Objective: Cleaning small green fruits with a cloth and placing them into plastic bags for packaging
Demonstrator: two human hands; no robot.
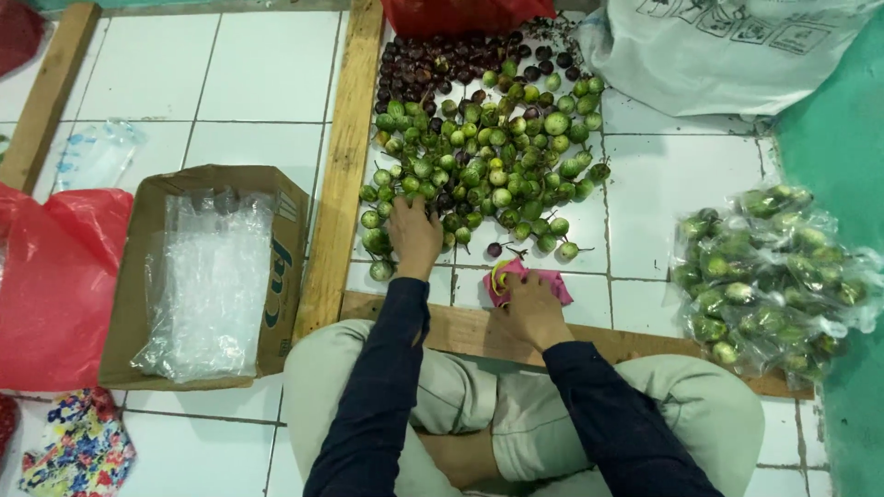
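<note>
Green eggplants (479,156) lie under the flat left hand (414,235); right hand (532,299) grips pink cloth (529,276)

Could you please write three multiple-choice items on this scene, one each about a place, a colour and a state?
1. Where does the left hand rest?
A. on the near edge of the pile of small green fruits
B. inside the cardboard box
C. on the red bag

2. What colour is the cloth under the right hand?
A. blue
B. pink
C. white

3. In what state are the fruits at far right?
A. loose on the tiles
C. sliced on a plate
B. packed in clear plastic bags

Answers: 1 A, the fingers lie among the nearest green fruits. 2 B, pink folds show beyond the fingers. 3 B, shiny film wraps the green fruits in bundles.
</note>
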